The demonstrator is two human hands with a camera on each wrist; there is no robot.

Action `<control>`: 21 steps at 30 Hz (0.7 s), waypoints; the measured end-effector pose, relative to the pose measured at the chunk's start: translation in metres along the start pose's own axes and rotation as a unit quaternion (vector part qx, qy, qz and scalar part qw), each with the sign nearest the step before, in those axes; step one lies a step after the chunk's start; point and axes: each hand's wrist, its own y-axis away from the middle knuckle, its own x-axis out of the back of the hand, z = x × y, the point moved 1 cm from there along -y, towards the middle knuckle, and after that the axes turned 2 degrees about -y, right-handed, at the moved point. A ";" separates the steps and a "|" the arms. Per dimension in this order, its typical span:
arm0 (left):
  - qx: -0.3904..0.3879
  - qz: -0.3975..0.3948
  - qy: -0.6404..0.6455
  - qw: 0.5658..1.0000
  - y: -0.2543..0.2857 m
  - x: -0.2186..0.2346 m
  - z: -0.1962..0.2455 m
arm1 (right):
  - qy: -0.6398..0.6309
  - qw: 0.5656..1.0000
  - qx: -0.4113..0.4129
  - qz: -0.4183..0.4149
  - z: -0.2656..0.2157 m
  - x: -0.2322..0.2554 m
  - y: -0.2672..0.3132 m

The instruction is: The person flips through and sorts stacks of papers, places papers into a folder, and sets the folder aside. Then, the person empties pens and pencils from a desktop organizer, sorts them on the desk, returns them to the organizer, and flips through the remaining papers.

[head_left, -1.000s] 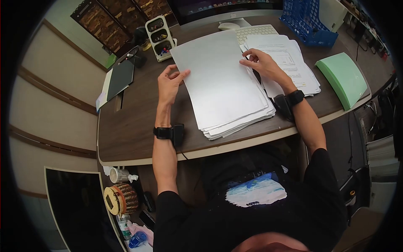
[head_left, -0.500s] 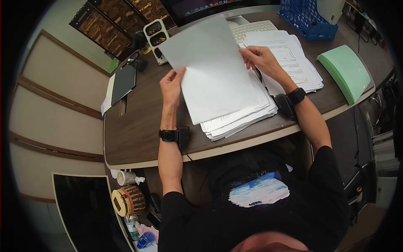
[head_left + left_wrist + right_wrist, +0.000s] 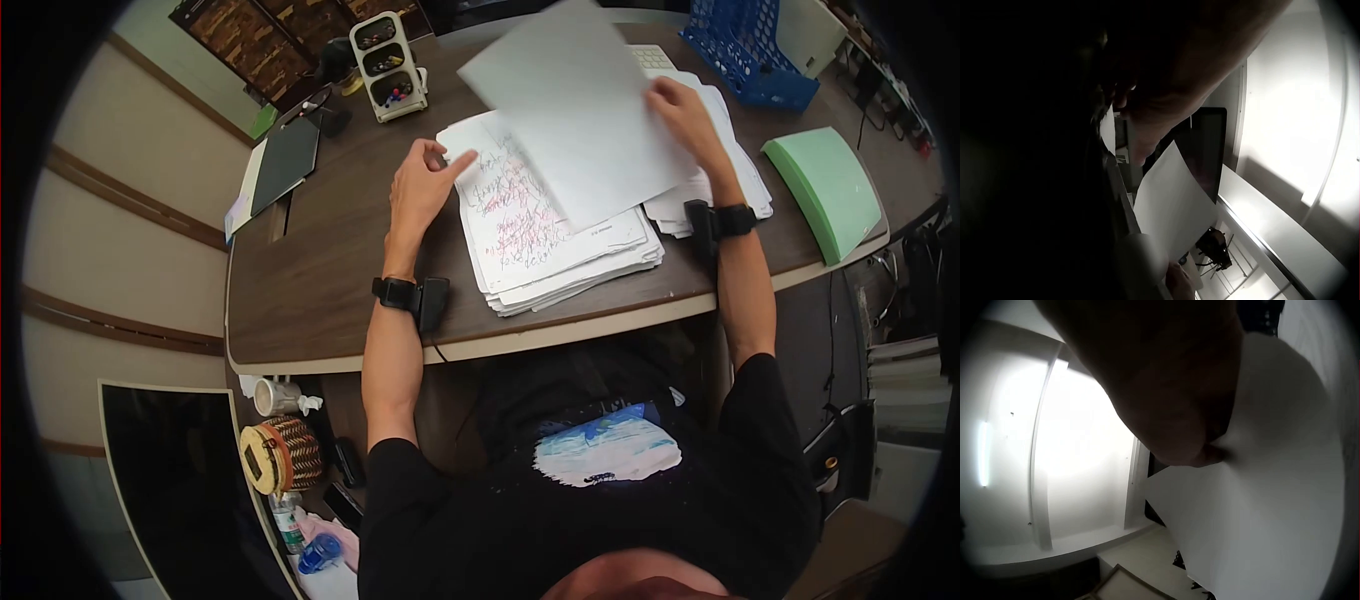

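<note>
My right hand (image 3: 692,122) pinches a blank white sheet of paper (image 3: 590,120) by its right edge. The sheet is lifted and tilted, and in the right wrist view the thumb (image 3: 1213,454) lies against its face. Below it a thick paper stack (image 3: 580,290) shows a top page (image 3: 510,215) covered with dark and red handwriting. At the stack's upper left my left hand (image 3: 418,190) has its thumb stretched out over the page and its fingers loosely bent, holding nothing. The left wrist view shows the raised sheet (image 3: 1175,200) apart from this hand.
Right of the stack lies a second paper pile (image 3: 750,185), partly covered by the right hand. A green box-like object (image 3: 828,190) stands at the right desk edge, a blue file basket (image 3: 750,60) behind. A pen organizer (image 3: 388,68) and dark folder (image 3: 287,165) are at left.
The blank sheet has come off the stack and moved right and away with my right hand, uncovering the handwritten page. My left hand has let go of the sheet's left edge.
</note>
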 end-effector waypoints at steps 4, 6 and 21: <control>0.037 -0.099 -0.070 0.992 0.000 0.000 -0.010 | 0.202 0.974 -0.093 0.037 0.043 0.043 -0.006; 0.040 -0.119 -0.078 0.989 0.002 -0.003 -0.017 | 0.253 0.956 -0.142 0.044 0.057 0.052 0.004; 0.063 -0.082 0.174 0.979 -0.009 0.011 -0.017 | 0.273 0.956 0.046 0.092 0.085 0.035 -0.007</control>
